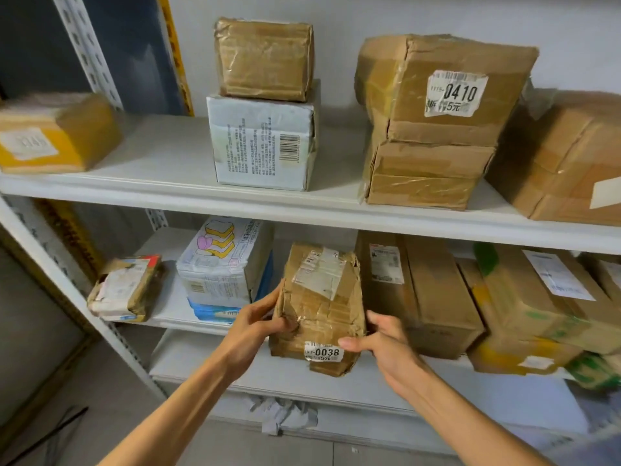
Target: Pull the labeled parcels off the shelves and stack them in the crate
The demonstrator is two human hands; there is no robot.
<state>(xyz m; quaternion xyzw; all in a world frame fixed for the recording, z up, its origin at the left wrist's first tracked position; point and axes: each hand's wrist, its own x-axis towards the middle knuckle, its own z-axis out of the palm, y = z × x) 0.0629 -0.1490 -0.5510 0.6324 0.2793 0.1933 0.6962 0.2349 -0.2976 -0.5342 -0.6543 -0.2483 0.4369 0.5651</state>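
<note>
Clasping the crumpled 0038 parcel (319, 314), the left hand (258, 326) and right hand (386, 344) curl fingers (353, 343) round its sides, its long axis upright between them.

A parcel storeroom or pickup point: white metal shelves (168, 196) on slotted uprights (86, 48) hold battered, taped cardboard parcels (265, 58), some stacked in twos. Several carry printed shipping labels (386, 264), and two bear white barcode stickers (457, 94) with large numbers, 0410 and 0038
</note>
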